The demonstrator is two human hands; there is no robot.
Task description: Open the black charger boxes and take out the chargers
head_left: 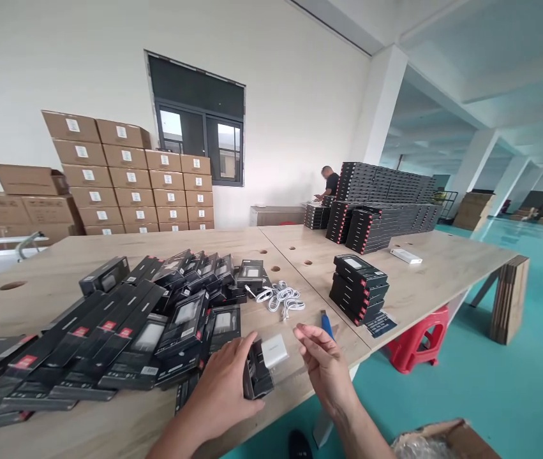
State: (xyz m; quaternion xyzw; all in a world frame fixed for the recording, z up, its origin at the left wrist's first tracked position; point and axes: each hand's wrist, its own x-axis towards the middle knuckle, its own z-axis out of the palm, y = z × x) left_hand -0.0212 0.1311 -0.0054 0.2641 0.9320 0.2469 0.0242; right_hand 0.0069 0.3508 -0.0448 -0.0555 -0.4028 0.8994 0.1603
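Observation:
My left hand (226, 389) is wrapped round a small black box (258, 376) at the front of the table. Beside that box's upper right edge is a white charger block (275, 350). To the right, my right hand (321, 360) is raised with thumb and fingertips pinched together; anything between them is too small to make out. A blue-handled tool (327, 324) lies just behind my right hand. Coiled white cables (283, 298) rest farther back. Left of my hands spreads a pile of black retail boxes (182, 328) with clear windows, some showing white chargers.
A short stack of black boxes (358, 290) stands right of the cables, beside a printed card (380, 325). Farther back are tall black box stacks (371, 191), a white box (406, 256) and a person (331, 182). A red stool (417, 341) and open carton (448, 440) are below.

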